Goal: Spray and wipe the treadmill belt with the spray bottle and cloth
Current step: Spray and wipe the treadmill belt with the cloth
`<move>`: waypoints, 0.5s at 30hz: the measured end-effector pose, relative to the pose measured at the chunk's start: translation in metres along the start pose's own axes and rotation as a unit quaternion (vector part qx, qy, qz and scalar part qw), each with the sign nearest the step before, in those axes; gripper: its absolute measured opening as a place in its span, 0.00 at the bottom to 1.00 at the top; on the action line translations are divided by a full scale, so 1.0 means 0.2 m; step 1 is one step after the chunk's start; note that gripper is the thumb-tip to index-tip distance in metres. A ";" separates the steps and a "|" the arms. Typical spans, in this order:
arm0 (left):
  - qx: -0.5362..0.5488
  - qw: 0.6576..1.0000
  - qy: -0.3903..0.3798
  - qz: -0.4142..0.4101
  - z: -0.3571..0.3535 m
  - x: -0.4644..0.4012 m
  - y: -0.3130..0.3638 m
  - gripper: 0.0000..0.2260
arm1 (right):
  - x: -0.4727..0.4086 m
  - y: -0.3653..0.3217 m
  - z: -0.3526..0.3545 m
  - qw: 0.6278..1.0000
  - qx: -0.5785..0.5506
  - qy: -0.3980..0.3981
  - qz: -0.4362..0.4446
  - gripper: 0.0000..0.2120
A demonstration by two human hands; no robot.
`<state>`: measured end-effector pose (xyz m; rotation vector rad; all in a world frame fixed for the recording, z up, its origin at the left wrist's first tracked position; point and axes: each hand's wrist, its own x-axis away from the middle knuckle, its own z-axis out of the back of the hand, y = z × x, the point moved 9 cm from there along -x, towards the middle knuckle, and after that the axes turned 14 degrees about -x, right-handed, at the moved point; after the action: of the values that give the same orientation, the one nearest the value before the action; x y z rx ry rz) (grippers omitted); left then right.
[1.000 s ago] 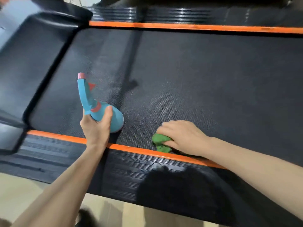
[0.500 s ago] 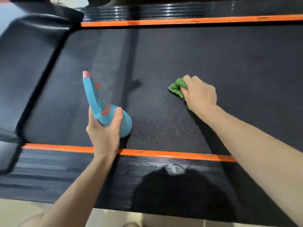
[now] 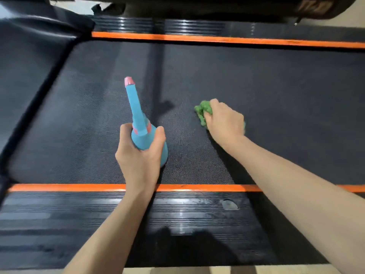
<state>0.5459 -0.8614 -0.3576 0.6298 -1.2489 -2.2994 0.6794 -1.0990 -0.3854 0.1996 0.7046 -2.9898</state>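
closest to the camera is the ribbed side rail (image 3: 177, 218) of the treadmill, with an orange stripe (image 3: 59, 187) along its inner edge. both bare arms reach over it to the belt (image 3: 276, 95).

just past the stripe, the left hand (image 3: 138, 157) is wrapped tight around the round base of the blue bottle (image 3: 138, 119). the thumb and fingers squeeze it from both sides, likely so it does not slip. its long neck points away from the person, with the pink tip (image 3: 129, 81) out over the middle of the belt. held this way, it looks ready to spray more without being put down.

a bit farther out and to the right, the right hand (image 3: 225, 121) is closed on the green cloth (image 3: 202, 112). the cloth is bunched up under the palm and pressed flat to the belt, and some of it sticks out past the fingers. pushing down like that should help it rub the belt clean. the hand and the bottle are near but not touching.

farthest away is the other orange stripe (image 3: 237, 40) and the far rail (image 3: 187, 25). much of the belt on the right is still to be wiped, i think.
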 end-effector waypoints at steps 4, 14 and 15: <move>-0.006 1.000 -0.011 -0.008 0.01 0.00 -0.01 0.14 | 0.29 -0.50 -0.21 0.962 -0.052 -0.129 0.235 0.13; 0.008 0.999 -0.025 -0.019 0.00 -0.01 -0.02 0.18 | 0.01 -0.20 -0.10 0.999 0.004 -0.019 0.033 0.12; 0.011 0.999 -0.025 -0.019 0.00 -0.01 -0.02 0.18 | 0.11 -0.26 -0.12 0.997 -0.006 -0.043 0.068 0.12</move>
<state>0.5468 -0.8583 -0.3606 0.6124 -1.2966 -2.3490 0.6553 -1.0420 -0.3870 0.1125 0.6702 -2.8465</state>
